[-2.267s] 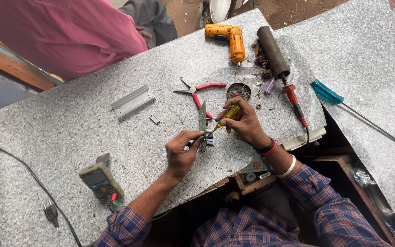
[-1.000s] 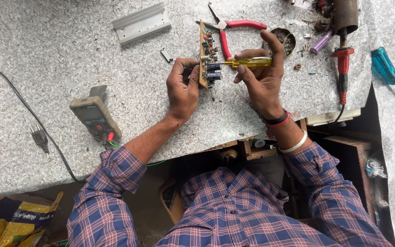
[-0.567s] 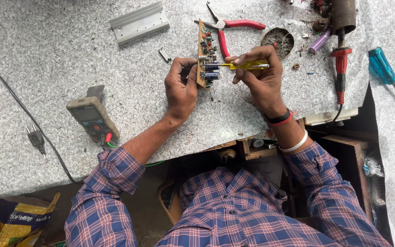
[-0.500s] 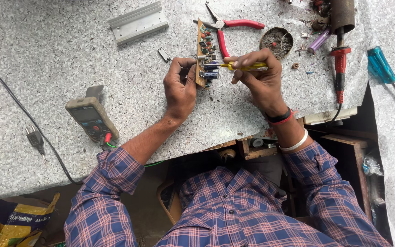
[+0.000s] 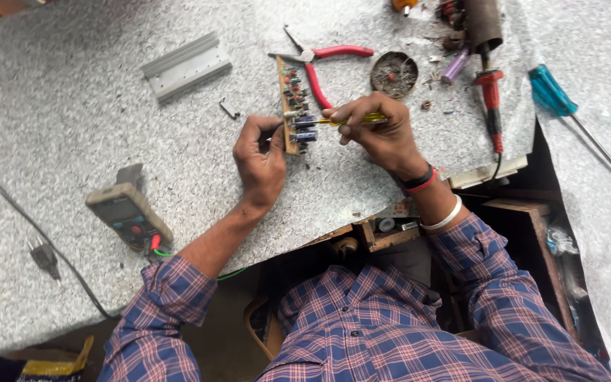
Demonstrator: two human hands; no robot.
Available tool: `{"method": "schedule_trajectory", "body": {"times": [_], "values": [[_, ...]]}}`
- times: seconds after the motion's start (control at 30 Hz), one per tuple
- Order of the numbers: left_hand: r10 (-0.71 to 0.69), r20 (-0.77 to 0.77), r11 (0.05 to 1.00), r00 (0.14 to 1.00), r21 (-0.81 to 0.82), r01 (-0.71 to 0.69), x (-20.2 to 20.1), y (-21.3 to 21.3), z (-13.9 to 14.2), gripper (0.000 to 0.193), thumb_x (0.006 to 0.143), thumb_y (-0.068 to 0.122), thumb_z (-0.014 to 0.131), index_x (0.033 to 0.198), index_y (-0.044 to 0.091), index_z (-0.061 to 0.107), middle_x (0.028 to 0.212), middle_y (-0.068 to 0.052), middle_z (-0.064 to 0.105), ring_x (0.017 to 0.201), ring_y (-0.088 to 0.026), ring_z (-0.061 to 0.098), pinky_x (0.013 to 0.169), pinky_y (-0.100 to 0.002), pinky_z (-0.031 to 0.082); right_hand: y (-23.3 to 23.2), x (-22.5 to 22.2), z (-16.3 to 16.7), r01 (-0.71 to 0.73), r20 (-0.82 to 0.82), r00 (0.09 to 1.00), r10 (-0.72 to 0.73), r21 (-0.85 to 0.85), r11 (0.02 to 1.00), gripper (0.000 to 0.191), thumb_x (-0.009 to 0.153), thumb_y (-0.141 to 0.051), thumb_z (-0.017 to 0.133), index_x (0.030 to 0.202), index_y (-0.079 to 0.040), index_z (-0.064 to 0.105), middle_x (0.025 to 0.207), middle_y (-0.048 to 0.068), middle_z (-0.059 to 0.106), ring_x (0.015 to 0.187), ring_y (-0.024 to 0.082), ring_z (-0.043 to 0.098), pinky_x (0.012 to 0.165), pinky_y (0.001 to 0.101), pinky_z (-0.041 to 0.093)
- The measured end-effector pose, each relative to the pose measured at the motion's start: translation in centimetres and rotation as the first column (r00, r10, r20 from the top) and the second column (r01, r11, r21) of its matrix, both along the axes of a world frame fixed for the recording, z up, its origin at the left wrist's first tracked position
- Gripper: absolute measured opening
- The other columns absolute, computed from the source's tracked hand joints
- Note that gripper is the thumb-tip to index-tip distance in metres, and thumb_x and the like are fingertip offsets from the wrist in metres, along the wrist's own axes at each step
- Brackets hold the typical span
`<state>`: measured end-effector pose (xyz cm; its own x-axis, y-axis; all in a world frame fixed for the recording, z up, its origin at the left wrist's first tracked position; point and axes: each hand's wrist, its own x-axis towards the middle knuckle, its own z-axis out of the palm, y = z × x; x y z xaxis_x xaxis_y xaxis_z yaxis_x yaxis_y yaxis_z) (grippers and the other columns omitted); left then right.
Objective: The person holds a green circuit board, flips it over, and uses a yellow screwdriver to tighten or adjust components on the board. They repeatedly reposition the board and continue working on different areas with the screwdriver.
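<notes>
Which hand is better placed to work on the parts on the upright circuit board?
Probably the right. The right hand holds a yellow screwdriver with its tip at the circuit board, while the left hand steadies the board's back edge on the table.

Soft, even daylight fills the scene, bright on the speckled grey worktop [image 5: 72,106] with no harsh glare. Shadows are faint and short: a thin one hugs the aluminium strip [image 5: 186,66], and small soft ones sit under the left hand [image 5: 259,159] and right hand [image 5: 380,134]. The gap beneath the bench falls into deep shade, its contents hard to read. Focus is sharp at the centre; the wide lens bends the table edges, and the corners look slightly smeared.
</notes>
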<state>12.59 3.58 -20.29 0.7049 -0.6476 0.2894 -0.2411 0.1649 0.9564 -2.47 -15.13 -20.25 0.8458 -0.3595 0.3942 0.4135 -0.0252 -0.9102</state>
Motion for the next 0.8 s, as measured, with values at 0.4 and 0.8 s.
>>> {"method": "schedule_trajectory", "body": {"times": [0.4, 0.8], "values": [[0.039, 0.247, 0.997, 0.968, 0.062, -0.056, -0.8, 0.7, 0.6, 0.010, 0.099, -0.006, 0.066, 0.105, -0.001, 0.061, 0.094, -0.007, 0.063, 0.086, -0.014, 0.063, 0.076, -0.029, 0.054, 0.7, -0.2, 0.1, 0.071, 0.022, 0.997, -0.073, 0.082, 0.994, 0.020, 0.097, 0.010, 0.069, 0.104, -0.004, 0.057, 0.110, 0.015, 0.073, 0.117, 0.030, 0.073, 0.088, 0.0341, 0.067], [-0.044, 0.133, 0.980, 0.990, 0.198, 0.017, -0.3, 2.0, -1.2, 0.005, 0.100, -0.004, 0.064, 0.104, -0.002, 0.061, 0.092, -0.004, 0.060, 0.076, -0.011, 0.058, 0.069, -0.025, 0.050, 1.8, 0.8, 0.1, 0.292, -0.145, 0.953, -0.266, 0.204, 0.934, 0.044, 0.097, -0.014, 0.075, 0.132, -0.008, 0.050, 0.090, 0.007, 0.071, 0.073, 0.014, 0.070, 0.057, 0.0271, 0.055]]}}
